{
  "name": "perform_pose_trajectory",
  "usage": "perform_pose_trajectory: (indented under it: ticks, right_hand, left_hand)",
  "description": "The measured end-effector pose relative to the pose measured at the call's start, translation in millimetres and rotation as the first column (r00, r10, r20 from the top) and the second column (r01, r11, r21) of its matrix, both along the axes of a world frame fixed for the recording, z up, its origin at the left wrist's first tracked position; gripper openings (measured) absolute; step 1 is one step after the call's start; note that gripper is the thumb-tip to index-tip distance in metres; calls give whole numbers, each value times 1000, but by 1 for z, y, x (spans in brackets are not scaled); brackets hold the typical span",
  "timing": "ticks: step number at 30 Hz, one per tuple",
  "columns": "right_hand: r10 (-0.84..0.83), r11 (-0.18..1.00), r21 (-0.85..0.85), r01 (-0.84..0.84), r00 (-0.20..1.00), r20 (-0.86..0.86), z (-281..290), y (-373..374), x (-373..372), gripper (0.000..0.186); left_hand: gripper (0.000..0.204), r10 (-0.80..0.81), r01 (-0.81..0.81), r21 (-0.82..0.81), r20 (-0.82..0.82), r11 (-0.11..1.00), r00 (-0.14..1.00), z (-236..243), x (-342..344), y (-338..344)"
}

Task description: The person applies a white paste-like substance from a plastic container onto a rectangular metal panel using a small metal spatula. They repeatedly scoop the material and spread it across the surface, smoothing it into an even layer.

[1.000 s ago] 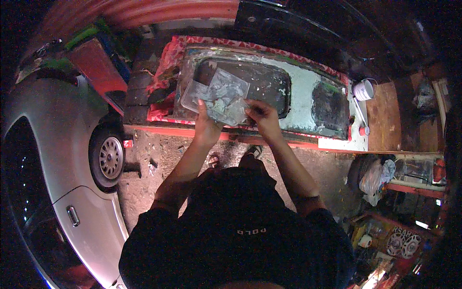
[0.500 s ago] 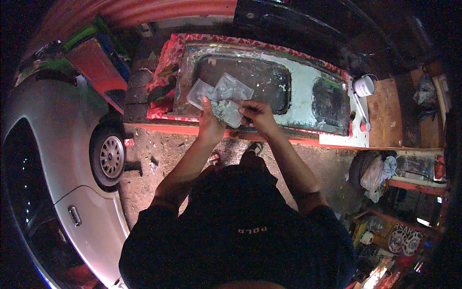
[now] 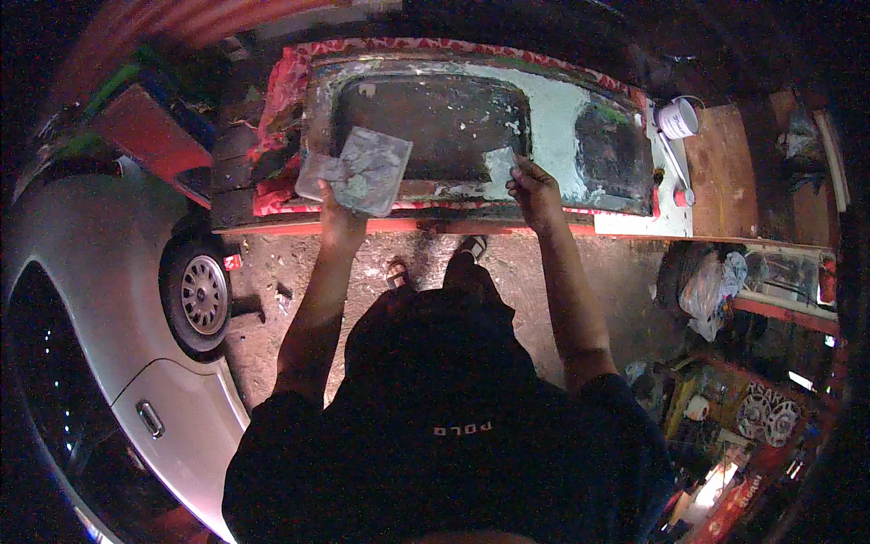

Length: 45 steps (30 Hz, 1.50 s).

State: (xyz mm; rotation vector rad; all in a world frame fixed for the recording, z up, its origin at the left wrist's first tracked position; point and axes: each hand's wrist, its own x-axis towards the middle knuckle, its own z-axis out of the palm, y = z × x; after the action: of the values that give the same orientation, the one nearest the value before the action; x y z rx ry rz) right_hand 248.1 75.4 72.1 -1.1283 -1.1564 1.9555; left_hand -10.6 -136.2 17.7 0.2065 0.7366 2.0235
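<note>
My left hand (image 3: 343,220) grips a translucent, square-cornered plastic sheet or tray (image 3: 373,174), smeared with grey paste, over the left part of a worn panel. My right hand (image 3: 539,193) is closed on a small, thin, pale flat piece (image 3: 500,170), like a spreader, pinched between thumb and fingers. That piece is over the lower right corner of the panel's dark recess; whether it touches the surface, I cannot tell. The panel (image 3: 555,127) lies flat, with dark recessed areas and whitish-green coating in patches. Beneath it shows a red-and-white patterned cloth (image 3: 275,109).
At the table's right stand a white bucket (image 3: 676,119) and a long-handled tool (image 3: 677,172) beside brown boards (image 3: 725,163). A silver car (image 3: 172,381) is close on my left. Plastic bags (image 3: 707,295) hang at lower right. Litter lies on the floor (image 3: 272,335).
My hands have drawn apart. The right has moved right, away from the tray, with the flat piece. The left has shifted left with the tray. The view has shifted slightly.
</note>
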Motion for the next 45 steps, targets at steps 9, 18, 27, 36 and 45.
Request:
perform_pose_trajectory:
  ticks: [9, 18, 27, 36, 45]
  right_hand:
    - [-151, 987, 86, 138, 974, 171, -91, 6, 33, 35]
    - [-230, 437, 787, -435, 792, 565, -102, -21, 10, 23]
    - [-276, 611, 740, -281, 801, 532, -115, -14, 15, 19]
    - [-232, 502, 663, -555, 652, 722, -96, -21, 12, 23]
    - [-262, 502, 668, -550, 639, 723, -99, -19, 20, 35]
  left_hand:
    - [72, 9, -10, -49, -13, 999, 1000, -31, 0, -24]
    - [72, 25, -9, -187, 85, 982, 996, -42, -4, -39]
    - [66, 2, 9, -113, 96, 994, 995, -37, -6, -48]
    - [63, 4, 4, -72, 109, 997, 994, -52, -9, -57]
    - [62, -44, 47, -43, 55, 998, 998, -36, -5, -57]
